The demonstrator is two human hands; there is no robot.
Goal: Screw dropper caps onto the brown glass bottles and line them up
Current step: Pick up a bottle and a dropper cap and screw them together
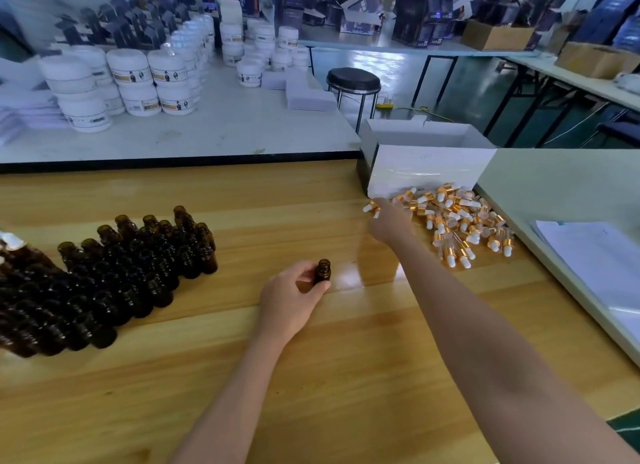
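Observation:
My left hand (289, 299) grips one uncapped brown glass bottle (322, 272), held upright just above the wooden table (311, 377) at its middle. My right hand (389, 223) is stretched out to the near left edge of a pile of dropper caps (460, 221) with gold collars and white bulbs. Its fingertips pinch one dropper cap (370, 207), and the hand is blurred. A dense block of several uncapped brown bottles (114, 273) stands in rows on the left of the table.
A white open cardboard box (429, 165) stands behind the cap pile. A pale side table with paper sheets (595, 255) borders the right. Beyond the far edge lies a white table with several white jars (138, 79), and a black stool (353, 82) stands farther back.

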